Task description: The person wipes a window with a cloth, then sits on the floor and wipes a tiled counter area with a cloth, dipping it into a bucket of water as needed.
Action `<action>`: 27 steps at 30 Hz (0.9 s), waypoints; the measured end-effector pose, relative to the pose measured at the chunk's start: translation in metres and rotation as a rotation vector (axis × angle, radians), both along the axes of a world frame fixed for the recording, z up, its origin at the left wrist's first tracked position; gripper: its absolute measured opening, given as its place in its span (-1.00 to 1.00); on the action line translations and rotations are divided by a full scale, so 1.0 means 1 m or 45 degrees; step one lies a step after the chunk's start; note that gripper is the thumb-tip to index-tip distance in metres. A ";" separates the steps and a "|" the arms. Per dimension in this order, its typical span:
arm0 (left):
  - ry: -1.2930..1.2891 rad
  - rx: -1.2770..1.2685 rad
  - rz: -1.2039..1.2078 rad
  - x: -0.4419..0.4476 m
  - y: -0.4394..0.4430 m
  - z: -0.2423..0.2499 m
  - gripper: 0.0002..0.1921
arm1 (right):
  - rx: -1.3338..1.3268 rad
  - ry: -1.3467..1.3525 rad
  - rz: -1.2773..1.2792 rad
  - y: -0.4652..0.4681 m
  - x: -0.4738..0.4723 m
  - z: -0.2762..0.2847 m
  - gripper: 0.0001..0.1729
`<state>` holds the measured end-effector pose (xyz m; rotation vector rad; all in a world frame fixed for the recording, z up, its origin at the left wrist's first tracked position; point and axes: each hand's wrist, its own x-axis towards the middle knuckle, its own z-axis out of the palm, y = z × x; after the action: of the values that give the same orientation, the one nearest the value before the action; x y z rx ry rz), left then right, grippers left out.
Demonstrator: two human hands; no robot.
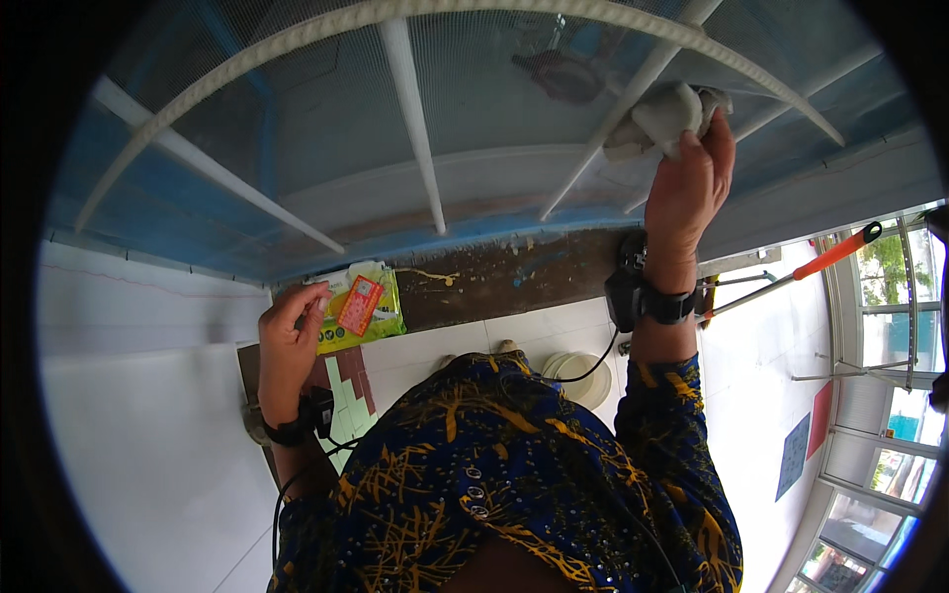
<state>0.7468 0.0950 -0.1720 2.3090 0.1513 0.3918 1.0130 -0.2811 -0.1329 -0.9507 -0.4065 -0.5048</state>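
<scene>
My right hand grips a bunched white cloth or wipe, held up at the barred window. The wipe lies over or close beside one of the white bars; exact contact is hard to see. On the left, my left hand is half curled, with a gap between thumb and fingers and nothing visible in it. Just right of its fingertips, a green and yellow soft packet bearing writing rests on the dark sill. A small red and orange printed packet or card lies on top of it.
A pale ribbed rod arches across the window. White buckets stand on the tiled floor below. At right, a long pole with an orange grip leans at a slant. Cables run from the black wrist devices.
</scene>
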 end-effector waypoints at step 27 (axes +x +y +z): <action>0.001 0.068 0.000 -0.018 -0.006 -0.002 -0.81 | -1.097 -0.691 -0.921 0.006 0.011 0.042 -0.72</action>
<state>0.7288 0.0893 -0.1740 2.3621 0.1427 0.3992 1.0242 -0.2751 -0.0912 -1.8158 -0.8038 -1.3205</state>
